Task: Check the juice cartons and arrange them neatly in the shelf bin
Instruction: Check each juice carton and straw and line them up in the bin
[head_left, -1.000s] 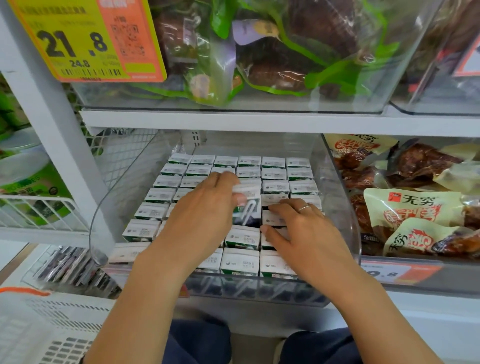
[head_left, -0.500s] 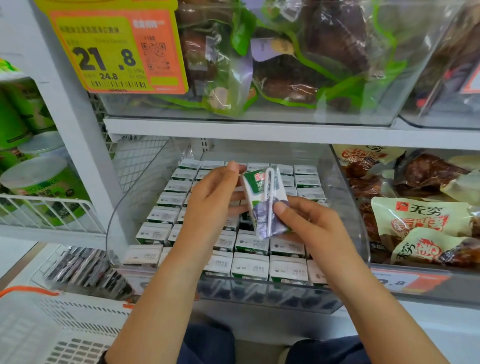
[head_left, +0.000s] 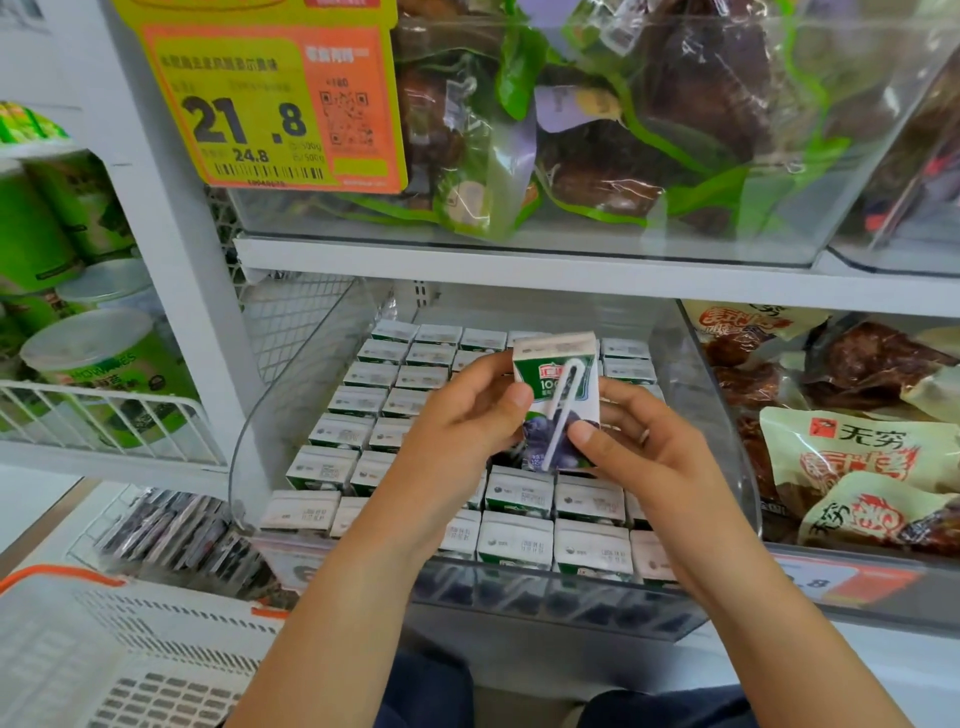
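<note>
A small green, white and purple juice carton (head_left: 543, 379) with a wrapped straw on its face is held upright above the clear shelf bin (head_left: 727, 467). My left hand (head_left: 457, 431) grips its left side, thumb on the front. My right hand (head_left: 649, 452) pinches its lower right corner. Several more juice cartons (head_left: 363, 384) stand in rows inside the bin, tops up. A dark gap shows in the rows just under the lifted carton.
A bin of bagged dark food (head_left: 623, 130) with a yellow price tag (head_left: 260, 104) sits on the shelf above. Packaged snacks (head_left: 857, 452) fill the right bin. Green tubs (head_left: 93, 353) stand at left. A white basket (head_left: 104, 654) is at lower left.
The carton was pulled out of the rows and raised. It has turned upright with its straw side facing me, and both hands rose with it.
</note>
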